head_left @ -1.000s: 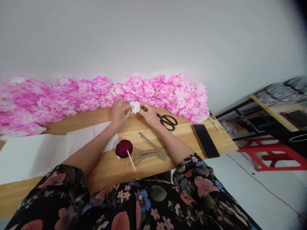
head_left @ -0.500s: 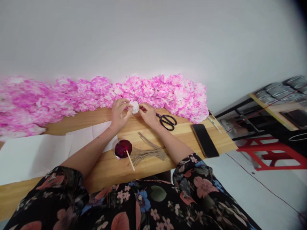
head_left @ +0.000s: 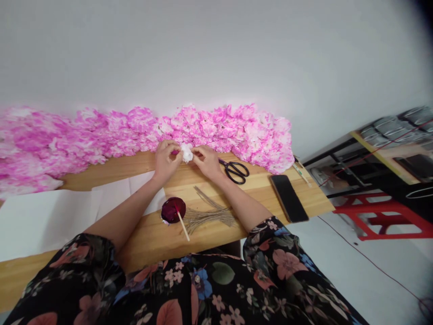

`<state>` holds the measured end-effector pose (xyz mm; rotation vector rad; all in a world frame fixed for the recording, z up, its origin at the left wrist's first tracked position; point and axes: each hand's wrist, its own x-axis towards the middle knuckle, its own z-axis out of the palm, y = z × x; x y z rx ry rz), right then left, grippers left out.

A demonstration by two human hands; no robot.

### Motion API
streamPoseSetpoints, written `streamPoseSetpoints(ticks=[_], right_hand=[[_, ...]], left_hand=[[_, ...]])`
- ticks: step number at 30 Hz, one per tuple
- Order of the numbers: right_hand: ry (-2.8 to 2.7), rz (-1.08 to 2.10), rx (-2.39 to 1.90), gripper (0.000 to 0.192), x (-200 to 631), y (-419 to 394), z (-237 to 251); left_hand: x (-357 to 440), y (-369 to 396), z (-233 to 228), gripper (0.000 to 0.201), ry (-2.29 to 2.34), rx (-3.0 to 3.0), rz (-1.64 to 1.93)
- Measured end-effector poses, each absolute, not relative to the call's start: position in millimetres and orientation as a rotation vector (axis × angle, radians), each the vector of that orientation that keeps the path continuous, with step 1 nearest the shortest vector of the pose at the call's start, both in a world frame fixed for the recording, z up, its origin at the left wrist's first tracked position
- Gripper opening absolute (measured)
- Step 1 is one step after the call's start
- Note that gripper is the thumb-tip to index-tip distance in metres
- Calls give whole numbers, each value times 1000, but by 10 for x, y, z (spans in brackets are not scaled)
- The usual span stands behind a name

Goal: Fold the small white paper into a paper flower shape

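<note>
Head view: both hands, left hand point(head_left: 165, 160) and right hand point(head_left: 207, 161), pinch a small white crumpled paper flower point(head_left: 186, 154) at 12 o'clock over the wooden bench point(head_left: 216, 234). Thin paper could tear if the fingers pull hard. Black scissors point(head_left: 236, 170) lie near, at 3 o'clock.

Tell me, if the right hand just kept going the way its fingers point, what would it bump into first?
The right hand points left, toward the white paper flower that its fingertips already pinch. Past that, it would likely meet the left hand, which holds the flower's other side. Depth is hard to judge here.
</note>
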<state>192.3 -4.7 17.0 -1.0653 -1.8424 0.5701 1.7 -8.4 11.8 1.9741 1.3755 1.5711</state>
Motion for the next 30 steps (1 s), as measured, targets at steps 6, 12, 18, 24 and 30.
streamPoseSetpoints(ticks=[6, 12, 18, 24, 30], right_hand=[[-1716, 703, -1040, 15, 1929, -31, 174], [-1424, 1048, -1013, 29, 1990, 58, 172], [-1272, 1204, -993, 42, 1991, 57, 176], [-1140, 1333, -923, 48, 1958, 64, 159], [-1152, 1375, -921, 49, 1928, 41, 157]], left_hand=[[-6, -65, 112, 4, 1365, 1963, 1575], [-56, -32, 69, 17, 1360, 1810, 1650], [-24, -40, 60, 26, 1233, 1665, 1556], [-9, -126, 190, 38, 1074, 1569, 1401], [-7, -158, 218, 54, 1085, 1622, 1271]])
